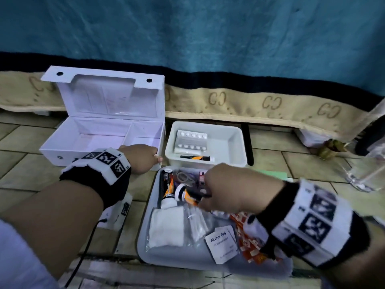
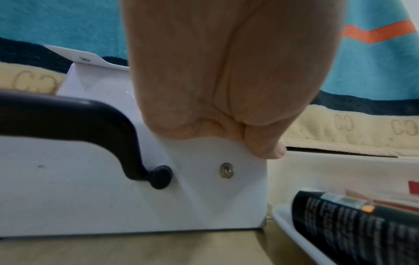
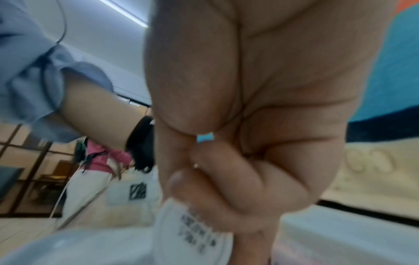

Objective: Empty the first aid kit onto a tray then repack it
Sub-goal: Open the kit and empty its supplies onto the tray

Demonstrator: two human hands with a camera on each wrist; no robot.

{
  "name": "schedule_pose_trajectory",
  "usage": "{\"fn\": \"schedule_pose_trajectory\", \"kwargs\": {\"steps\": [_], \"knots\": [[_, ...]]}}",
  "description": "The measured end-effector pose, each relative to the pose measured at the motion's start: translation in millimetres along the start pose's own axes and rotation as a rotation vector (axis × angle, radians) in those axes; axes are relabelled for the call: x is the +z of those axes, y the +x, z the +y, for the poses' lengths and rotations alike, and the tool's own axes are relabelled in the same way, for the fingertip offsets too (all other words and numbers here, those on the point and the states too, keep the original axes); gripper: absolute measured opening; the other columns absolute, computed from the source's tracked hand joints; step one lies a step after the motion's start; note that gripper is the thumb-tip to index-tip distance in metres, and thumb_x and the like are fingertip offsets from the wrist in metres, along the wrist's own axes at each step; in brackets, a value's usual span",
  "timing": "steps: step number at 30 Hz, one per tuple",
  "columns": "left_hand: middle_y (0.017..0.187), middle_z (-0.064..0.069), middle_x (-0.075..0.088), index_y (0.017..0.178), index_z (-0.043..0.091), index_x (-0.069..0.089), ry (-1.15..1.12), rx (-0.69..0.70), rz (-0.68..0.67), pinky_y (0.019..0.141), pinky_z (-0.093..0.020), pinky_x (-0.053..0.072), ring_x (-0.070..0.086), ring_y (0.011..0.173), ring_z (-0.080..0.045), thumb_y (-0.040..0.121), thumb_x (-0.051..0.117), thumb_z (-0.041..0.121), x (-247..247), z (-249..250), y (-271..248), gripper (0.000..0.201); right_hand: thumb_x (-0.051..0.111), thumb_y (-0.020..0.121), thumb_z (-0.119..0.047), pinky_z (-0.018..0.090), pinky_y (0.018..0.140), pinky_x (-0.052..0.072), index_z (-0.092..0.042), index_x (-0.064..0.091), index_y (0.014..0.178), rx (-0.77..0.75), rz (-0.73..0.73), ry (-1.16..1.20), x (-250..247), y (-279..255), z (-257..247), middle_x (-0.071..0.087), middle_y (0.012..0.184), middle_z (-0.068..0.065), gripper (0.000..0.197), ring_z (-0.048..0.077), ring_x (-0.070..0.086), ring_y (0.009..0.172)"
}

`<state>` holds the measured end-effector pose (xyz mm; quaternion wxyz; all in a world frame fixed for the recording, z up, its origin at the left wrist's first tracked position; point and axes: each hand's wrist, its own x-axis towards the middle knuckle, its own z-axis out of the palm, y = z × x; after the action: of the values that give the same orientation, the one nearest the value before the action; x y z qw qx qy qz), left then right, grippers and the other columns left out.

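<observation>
The white first aid box (image 1: 100, 140) stands open and empty on the tiled floor, lid raised. My left hand (image 1: 150, 155) grips its front wall near the right corner, fingers curled over the rim (image 2: 226, 125). Right of the box lies the grey tray (image 1: 166, 259) with a gauze pad (image 1: 166, 228), a bag of swabs, an alcohol pad (image 1: 221, 243), orange packets (image 1: 248, 243) and a black-orange tube (image 1: 167, 184). Over the tray my right hand (image 1: 206, 197) pinches a second tube (image 1: 183, 192) by its white end (image 3: 192, 238), thumb and curled fingers (image 3: 226, 179) around it.
Behind the tray sits a white bin (image 1: 235, 142) holding blister packs (image 1: 191, 140) and another tube. A beige-edged blue blanket (image 1: 270, 101) hangs along the back. A clear glass (image 1: 366, 174) stands at the far right. A black cable runs by my left forearm.
</observation>
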<state>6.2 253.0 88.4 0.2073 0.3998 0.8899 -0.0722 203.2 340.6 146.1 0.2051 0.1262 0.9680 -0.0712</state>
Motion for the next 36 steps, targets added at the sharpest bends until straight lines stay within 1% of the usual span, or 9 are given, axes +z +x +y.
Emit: {"fn": "schedule_pose_trajectory", "kwargs": {"steps": [5,13,17,24,25,27,30,33,36], "knots": [[0.093,-0.001,0.049,0.072,0.023,0.034,0.000,0.000,0.000,0.091,-0.040,0.033,0.044,0.090,-0.021,0.099,0.025,0.044,-0.6,1.3,-1.1,0.036,0.060,0.087,-0.030,0.025,0.064,0.035,-0.010,0.059,0.109,0.024,0.112,0.073,34.7,13.0,-8.2,0.062,0.107,0.011,0.030,0.026,0.058,0.085],[0.097,-0.001,0.048,0.088,0.018,0.039,-0.005,0.009,-0.002,0.095,-0.042,0.034,0.043,0.092,-0.020,0.100,0.025,0.043,-0.4,0.3,0.0,0.031,0.062,0.083,-0.049,0.029,0.065,0.041,-0.017,0.062,0.102,0.066,0.181,0.131,8.3,12.5,3.1,0.062,0.103,0.005,0.037,0.025,0.060,0.093],[0.099,-0.002,0.049,0.088,0.018,0.038,-0.003,0.004,-0.010,0.098,-0.042,0.033,0.042,0.092,-0.020,0.100,0.025,0.042,-2.3,2.1,-2.2,0.030,0.048,0.093,-0.022,0.029,0.071,0.038,-0.013,0.058,0.109,0.110,0.339,-0.065,-11.5,47.1,22.1,0.061,0.113,0.011,0.022,0.030,0.059,0.103],[0.109,-0.005,0.054,0.091,0.017,0.040,0.003,-0.001,-0.019,0.097,-0.041,0.031,0.048,0.103,-0.023,0.100,0.025,0.043,-3.2,3.7,-5.9,0.031,0.041,0.096,-0.008,0.025,0.077,0.044,-0.001,0.060,0.109,0.092,0.024,-0.136,-6.4,101.0,48.4,0.054,0.098,0.010,0.024,0.019,0.041,0.082],[0.104,-0.004,0.052,0.090,0.017,0.039,0.001,-0.002,-0.020,0.097,-0.042,0.031,0.046,0.099,-0.022,0.100,0.025,0.043,-3.4,3.7,-5.8,0.031,0.037,0.098,-0.008,0.018,0.085,0.040,-0.005,0.058,0.112,0.070,0.011,-0.112,-6.7,101.8,49.9,0.053,0.095,0.008,0.026,0.015,0.038,0.081],[0.101,-0.002,0.049,0.091,0.017,0.040,-0.002,-0.004,-0.016,0.098,-0.041,0.031,0.045,0.098,-0.021,0.100,0.026,0.042,-3.6,3.8,-5.5,0.030,0.032,0.099,-0.004,-0.007,0.064,0.032,-0.012,0.052,0.089,0.067,-0.022,-0.135,-10.5,102.8,49.9,0.043,0.075,-0.001,0.023,0.012,0.034,0.066],[0.100,-0.001,0.048,0.092,0.017,0.040,0.001,-0.002,-0.008,0.098,-0.041,0.031,0.045,0.099,-0.021,0.101,0.026,0.041,-3.4,3.6,-4.4,0.029,0.040,0.097,-0.007,0.011,0.036,0.031,-0.007,0.045,0.065,0.149,-0.046,-0.235,-21.2,102.4,49.7,0.034,0.062,0.002,0.033,0.018,0.034,0.057],[0.098,0.000,0.046,0.092,0.017,0.040,0.007,-0.005,-0.012,0.098,-0.041,0.031,0.041,0.094,-0.019,0.100,0.026,0.042,-3.3,3.3,-3.7,0.029,0.046,0.096,-0.022,0.024,0.047,0.030,-0.003,0.065,0.100,0.127,0.023,-0.205,-38.9,71.6,47.7,0.054,0.081,0.005,0.027,0.018,0.044,0.063],[0.097,0.000,0.047,0.092,0.018,0.041,0.004,-0.005,-0.012,0.098,-0.042,0.031,0.041,0.093,-0.019,0.100,0.025,0.042,-3.4,3.4,-3.9,0.030,0.052,0.092,-0.033,0.027,0.053,0.037,-0.006,0.066,0.099,0.083,0.025,-0.093,-44.2,35.2,46.2,0.063,0.087,0.007,0.031,0.018,0.051,0.064]]}}
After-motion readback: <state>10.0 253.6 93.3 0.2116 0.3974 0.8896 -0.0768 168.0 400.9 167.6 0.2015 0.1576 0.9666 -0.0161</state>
